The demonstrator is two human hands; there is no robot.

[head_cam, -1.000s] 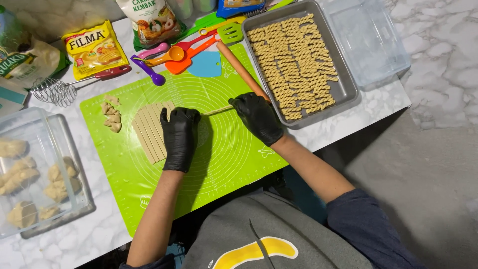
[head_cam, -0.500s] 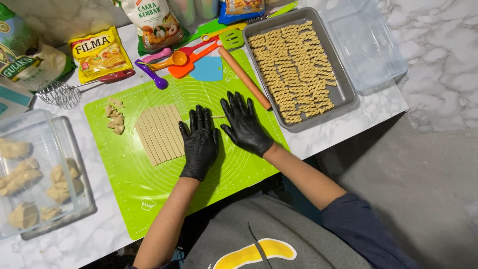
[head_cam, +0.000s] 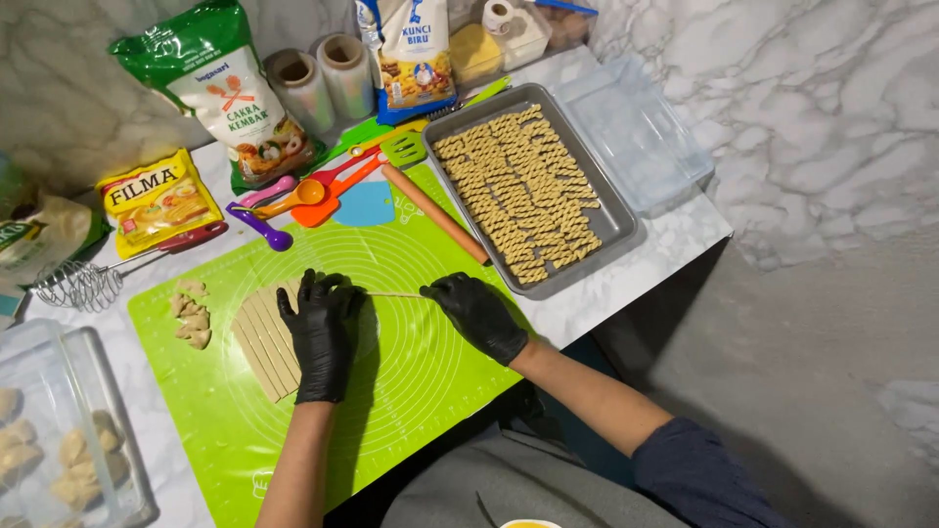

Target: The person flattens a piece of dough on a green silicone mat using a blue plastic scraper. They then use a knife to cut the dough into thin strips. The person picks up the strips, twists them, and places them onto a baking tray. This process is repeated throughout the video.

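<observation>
Both hands wear black gloves over a green silicone mat (head_cam: 411,391). My left hand (head_cam: 321,334) lies palm down on a slab of pale dough cut into long strips (head_cam: 262,344), its fingertips at one end of a thin pale stick (head_cam: 396,294). My right hand (head_cam: 479,315) is to the right, its fingers curled around the stick's other end. The stick lies level on the mat between the two hands. Small dough scraps (head_cam: 192,315) sit at the mat's left edge.
A grey baking tray (head_cam: 616,220) of twisted dough pieces stands at the right, with a wooden rolling pin (head_cam: 435,213) beside it. Behind are coloured measuring spoons (head_cam: 293,200), a whisk (head_cam: 83,284), flour bags (head_cam: 230,93) and a clear lid (head_cam: 641,132). A clear container (head_cam: 59,430) of dough lumps sits left.
The hands were side by side with flat palms on the mat. They have now moved apart, the left onto the dough strips, with the thin stick showing between them.
</observation>
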